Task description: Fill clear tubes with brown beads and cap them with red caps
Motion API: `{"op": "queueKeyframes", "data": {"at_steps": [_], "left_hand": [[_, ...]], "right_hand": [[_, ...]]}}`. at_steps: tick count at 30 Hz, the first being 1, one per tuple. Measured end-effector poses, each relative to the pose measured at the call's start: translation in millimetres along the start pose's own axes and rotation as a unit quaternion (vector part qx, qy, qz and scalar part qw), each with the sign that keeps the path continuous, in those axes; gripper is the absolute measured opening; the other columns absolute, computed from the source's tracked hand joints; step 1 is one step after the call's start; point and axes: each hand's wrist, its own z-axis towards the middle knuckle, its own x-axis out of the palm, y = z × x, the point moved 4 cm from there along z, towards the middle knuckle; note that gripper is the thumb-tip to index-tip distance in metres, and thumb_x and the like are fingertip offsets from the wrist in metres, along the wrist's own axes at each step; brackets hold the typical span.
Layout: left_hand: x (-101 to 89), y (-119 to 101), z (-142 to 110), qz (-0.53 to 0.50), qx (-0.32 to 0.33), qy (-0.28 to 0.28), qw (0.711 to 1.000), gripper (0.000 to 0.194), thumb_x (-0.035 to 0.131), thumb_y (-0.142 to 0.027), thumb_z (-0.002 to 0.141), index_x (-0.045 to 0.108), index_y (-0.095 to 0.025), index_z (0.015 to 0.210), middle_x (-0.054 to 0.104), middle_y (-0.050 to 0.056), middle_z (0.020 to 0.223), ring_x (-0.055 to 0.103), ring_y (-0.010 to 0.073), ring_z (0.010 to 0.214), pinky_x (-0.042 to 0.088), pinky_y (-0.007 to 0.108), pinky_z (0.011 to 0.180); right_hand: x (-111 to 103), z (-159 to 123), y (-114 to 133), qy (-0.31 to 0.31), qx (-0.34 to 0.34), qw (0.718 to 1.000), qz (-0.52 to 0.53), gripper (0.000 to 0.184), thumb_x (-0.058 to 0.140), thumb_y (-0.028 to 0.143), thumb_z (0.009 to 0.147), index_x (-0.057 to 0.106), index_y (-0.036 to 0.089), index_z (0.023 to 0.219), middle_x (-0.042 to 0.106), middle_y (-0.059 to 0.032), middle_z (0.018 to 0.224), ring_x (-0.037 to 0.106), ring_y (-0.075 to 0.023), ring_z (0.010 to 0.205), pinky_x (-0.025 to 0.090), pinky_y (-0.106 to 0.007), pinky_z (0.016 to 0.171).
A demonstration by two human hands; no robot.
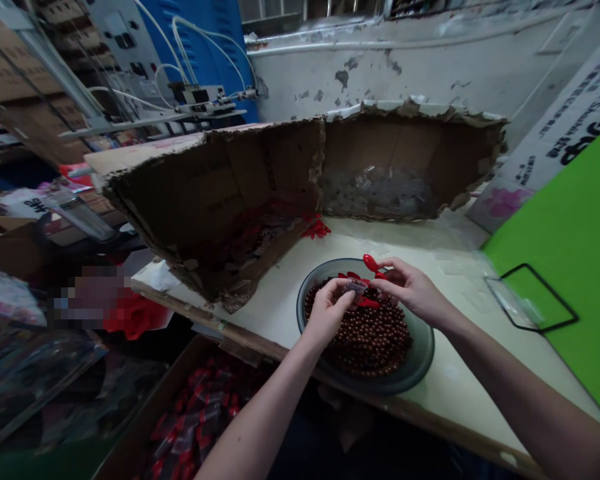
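A grey bowl (420, 363) full of small brown balls (375, 340) sits near the table's front edge. Both hands hover over it. My left hand (327, 310) is closed, pinching a small clear bag (356, 287) at its mouth. My right hand (410, 290) is closed on a red plastic spoon (371, 263), whose scoop points up and to the left, right beside the bag. More red spoons (365, 301) lie on top of the balls under my fingers.
A torn cardboard box (220, 207) lies open on its side behind the bowl, holding red pieces and clear bags (380, 190). A green board (575, 267) stands at right. Below the table edge a carton (195, 420) holds red filled packets. A machine stands at back left.
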Motion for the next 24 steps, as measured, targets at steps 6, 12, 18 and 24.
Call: {"op": "queueKeyframes", "data": {"at_steps": [6, 12, 18, 24], "left_hand": [[2.5, 5.1, -0.3, 0.003, -0.016, 0.015, 1.0, 0.024, 0.066, -0.034, 0.079, 0.063, -0.017, 0.095, 0.066, 0.004, 0.087, 0.063, 0.0156, 0.078, 0.053, 0.028, 0.072], [2.3, 6.6, 0.8, -0.005, -0.025, 0.008, 1.0, 0.025, 0.066, -0.034, 0.078, 0.062, -0.016, 0.095, 0.066, 0.004, 0.086, 0.063, 0.0147, 0.075, 0.053, 0.028, 0.07], [2.2, 6.1, 0.9, -0.003, -0.023, 0.008, 1.0, 0.028, 0.066, -0.034, 0.079, 0.062, -0.016, 0.1, 0.067, 0.006, 0.091, 0.063, 0.0152, 0.077, 0.054, 0.029, 0.072], [4.2, 6.4, 0.9, 0.002, -0.02, 0.019, 1.0, 0.028, 0.065, -0.034, 0.08, 0.063, -0.016, 0.103, 0.067, 0.006, 0.095, 0.063, 0.0154, 0.08, 0.054, 0.029, 0.074]], "right_hand": [[14.6, -4.6, 21.4, -0.013, -0.036, 0.997, 0.06, 0.036, 0.059, 0.041, 0.086, 0.067, 0.023, 0.116, 0.07, -0.0055, 0.113, 0.066, -0.0207, 0.097, 0.053, -0.036, 0.085], [19.7, -13.6, 20.2, -0.028, -0.054, 0.998, -0.006, 0.035, 0.054, 0.039, 0.09, 0.065, 0.026, 0.121, 0.065, -0.003, 0.126, 0.059, -0.0227, 0.117, 0.042, -0.042, 0.105], [17.4, -16.7, 16.5, -0.088, -0.039, 0.994, 0.057, 0.029, 0.064, 0.038, 0.084, 0.072, 0.024, 0.108, 0.073, -0.004, 0.109, 0.068, -0.0237, 0.102, 0.052, -0.04, 0.095], [22.9, -13.4, 9.9, -0.14, -0.046, 0.985, 0.089, 0.026, 0.067, 0.036, 0.082, 0.074, 0.025, 0.104, 0.074, -0.003, 0.107, 0.068, -0.0229, 0.099, 0.054, -0.04, 0.093]]}}
